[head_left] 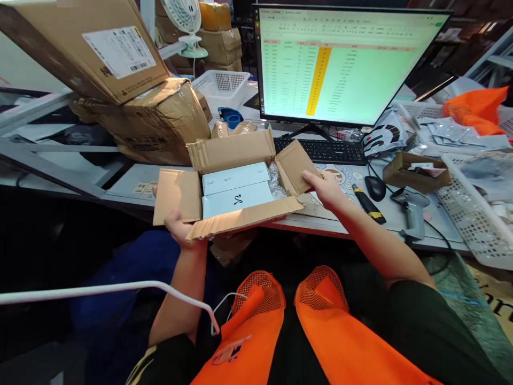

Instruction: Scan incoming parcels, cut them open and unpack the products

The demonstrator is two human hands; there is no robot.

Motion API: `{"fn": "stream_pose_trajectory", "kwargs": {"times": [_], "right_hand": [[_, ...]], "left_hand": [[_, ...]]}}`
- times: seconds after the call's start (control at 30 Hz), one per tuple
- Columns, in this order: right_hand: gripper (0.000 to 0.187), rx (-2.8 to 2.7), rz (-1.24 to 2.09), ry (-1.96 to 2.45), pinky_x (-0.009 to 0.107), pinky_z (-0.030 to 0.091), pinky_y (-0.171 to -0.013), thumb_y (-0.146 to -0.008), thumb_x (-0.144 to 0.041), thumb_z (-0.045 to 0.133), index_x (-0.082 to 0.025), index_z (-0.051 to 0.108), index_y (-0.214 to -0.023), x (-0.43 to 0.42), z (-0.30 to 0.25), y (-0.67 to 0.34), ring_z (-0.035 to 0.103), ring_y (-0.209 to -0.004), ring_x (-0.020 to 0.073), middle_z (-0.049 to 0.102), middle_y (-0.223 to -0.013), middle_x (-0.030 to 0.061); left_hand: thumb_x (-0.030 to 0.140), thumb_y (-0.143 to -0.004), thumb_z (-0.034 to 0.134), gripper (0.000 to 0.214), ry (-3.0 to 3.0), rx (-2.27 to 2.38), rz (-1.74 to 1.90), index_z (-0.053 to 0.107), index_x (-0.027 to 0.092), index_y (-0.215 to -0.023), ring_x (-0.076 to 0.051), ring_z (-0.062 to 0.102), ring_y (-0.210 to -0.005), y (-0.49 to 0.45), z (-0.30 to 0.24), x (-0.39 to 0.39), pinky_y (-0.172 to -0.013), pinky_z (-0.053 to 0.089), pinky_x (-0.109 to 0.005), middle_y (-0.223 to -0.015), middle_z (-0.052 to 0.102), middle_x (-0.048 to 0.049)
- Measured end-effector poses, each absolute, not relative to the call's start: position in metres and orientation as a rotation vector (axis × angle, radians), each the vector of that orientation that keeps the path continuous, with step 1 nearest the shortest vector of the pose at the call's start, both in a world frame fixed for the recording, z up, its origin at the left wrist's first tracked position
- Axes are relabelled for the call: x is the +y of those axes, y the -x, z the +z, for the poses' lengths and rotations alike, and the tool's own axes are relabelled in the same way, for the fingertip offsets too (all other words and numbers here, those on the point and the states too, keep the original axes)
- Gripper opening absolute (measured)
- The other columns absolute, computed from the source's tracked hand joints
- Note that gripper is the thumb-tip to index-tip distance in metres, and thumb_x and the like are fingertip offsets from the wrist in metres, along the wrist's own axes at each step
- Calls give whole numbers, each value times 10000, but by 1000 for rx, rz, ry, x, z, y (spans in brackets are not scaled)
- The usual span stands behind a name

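Note:
A cardboard box [232, 152] with its flaps folded out sits at the front edge of the desk. Inside lie pale blue boxes [236, 200], one marked with a black squiggle, and some bubble wrap [276, 182] fills the right side. My left hand [178, 227] is closed on the left flap near the front corner, its fingers partly hidden behind the cardboard. With thumb and fingers, my right hand [324, 187] pinches the right flap, which tilts outward.
Behind stand a monitor [344, 64] and a keyboard [320, 151]. At right lie a box cutter [368, 204], a mouse [375, 187], a barcode scanner [412, 211] and a white basket [476, 214]. Large cartons [160, 120] are stacked at left. A white cable [120, 287] crosses the lower left.

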State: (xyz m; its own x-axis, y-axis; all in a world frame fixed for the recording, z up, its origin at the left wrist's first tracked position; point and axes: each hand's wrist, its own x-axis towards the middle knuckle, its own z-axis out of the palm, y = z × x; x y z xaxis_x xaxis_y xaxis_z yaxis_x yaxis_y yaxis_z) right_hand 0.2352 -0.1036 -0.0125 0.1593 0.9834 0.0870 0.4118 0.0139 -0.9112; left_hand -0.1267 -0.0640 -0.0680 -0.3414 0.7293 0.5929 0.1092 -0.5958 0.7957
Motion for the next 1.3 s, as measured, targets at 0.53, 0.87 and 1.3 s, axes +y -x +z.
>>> {"fn": "stream_pose_trajectory", "kwargs": {"times": [0.53,0.87,1.3], "right_hand": [[548,-1810,-490,1451,374,501,-778,-1064,-618,472,-255,458,-653,-101,125,-201,594,-727,216,491,-630,27],[506,-1812,-336,1499,365,440,-710,-1089,-527,415,-231,573,-710,-119,84,-190,598,-705,218,565,-684,46],[595,-1656,-327,1303,328,312,-608,-1050,-644,506,-253,371,-622,-107,72,-196,354,-570,135,305,-574,-40]], "left_hand": [[388,-969,659,391,-2142,867,1527,694,197,-1308,-283,676,-1218,-1,-19,-60,-1096,544,-461,-1256,720,-130],[220,-917,637,177,-2280,1050,955,777,159,-1007,-336,708,-1059,-50,18,-34,-896,561,-427,-1116,734,-151],[791,-870,722,607,-778,634,1576,650,210,-1028,-281,750,-979,-6,-46,-26,-839,617,-376,-951,738,-78]]}}
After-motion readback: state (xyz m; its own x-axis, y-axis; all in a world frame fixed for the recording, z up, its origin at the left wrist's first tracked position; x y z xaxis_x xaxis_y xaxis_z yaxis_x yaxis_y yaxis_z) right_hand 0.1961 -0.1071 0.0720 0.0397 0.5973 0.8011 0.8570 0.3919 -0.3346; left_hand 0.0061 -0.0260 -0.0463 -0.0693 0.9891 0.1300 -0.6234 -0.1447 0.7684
